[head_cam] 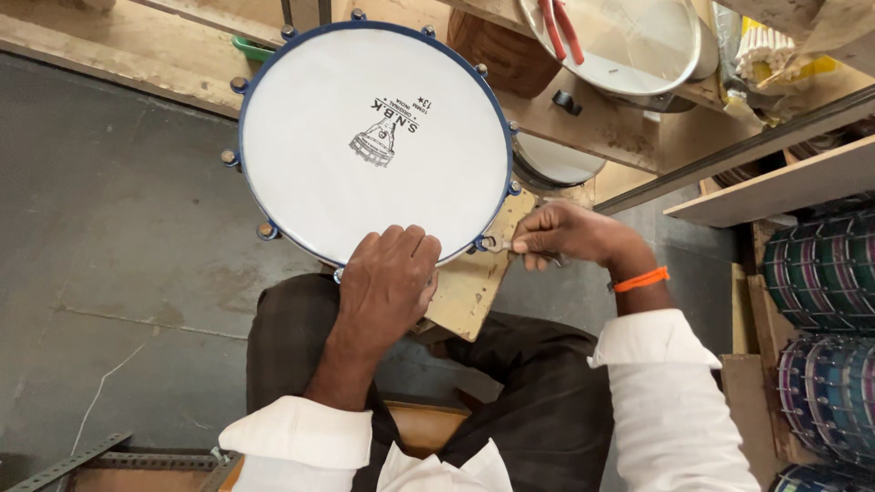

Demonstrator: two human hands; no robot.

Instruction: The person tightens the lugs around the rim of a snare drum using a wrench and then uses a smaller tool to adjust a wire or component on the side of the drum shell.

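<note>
Drum: round, white head, blue rim hoop with metal tension lugs spaced around it; a dark printed mark sits near the head's centre. It rests head-up over a wooden board that lies across the seated person's lap, above dark trousers.

Left hand: palm down on the near edge of the drum head, fingers curled over the rim, pressing rather than gripping.

Right hand: fingers closed around a small metal tool, its tip at a lug on the near right of the hoop. Orange band on that wrist.

Farther off: a second white drum head on the wooden bench at the far right corner, red-handled pliers lying on it. Stacked shiny drum shells at right edge.
</note>
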